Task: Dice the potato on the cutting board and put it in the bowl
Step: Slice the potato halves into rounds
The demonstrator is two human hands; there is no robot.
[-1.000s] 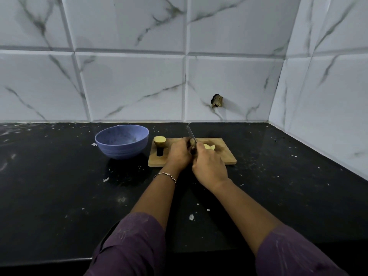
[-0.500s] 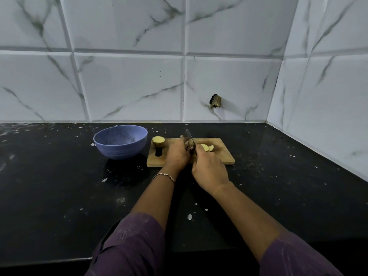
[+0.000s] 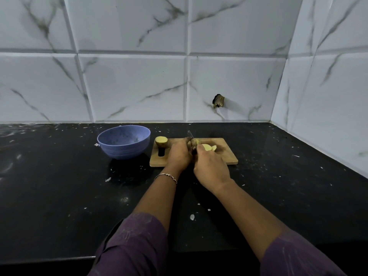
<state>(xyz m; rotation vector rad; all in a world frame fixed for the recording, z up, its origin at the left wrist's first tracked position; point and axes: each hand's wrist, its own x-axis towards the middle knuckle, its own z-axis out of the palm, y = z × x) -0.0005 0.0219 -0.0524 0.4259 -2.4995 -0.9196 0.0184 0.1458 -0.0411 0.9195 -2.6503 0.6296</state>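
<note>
A small wooden cutting board (image 3: 223, 159) lies on the black counter. Both hands meet over its middle. My left hand (image 3: 179, 154) holds a piece of potato (image 3: 196, 140) down on the board, mostly hidden under its fingers. My right hand (image 3: 211, 168) grips a knife (image 3: 190, 134); only the blade tip shows, pointing away between the two hands. Pale cut slices (image 3: 208, 147) lie just right of the blade. A potato half (image 3: 161, 141) stands at the board's left end. The blue bowl (image 3: 123, 141) sits left of the board.
The black counter (image 3: 59, 186) is speckled with white flecks and scraps. Tiled walls close it off behind and to the right, meeting in a corner at the far right. A dark hole (image 3: 218, 101) marks the back wall above the board.
The knife blade has dropped lower and further forward into the potato piece; less of it shows above the hands. Both hands stay in place over the board.
</note>
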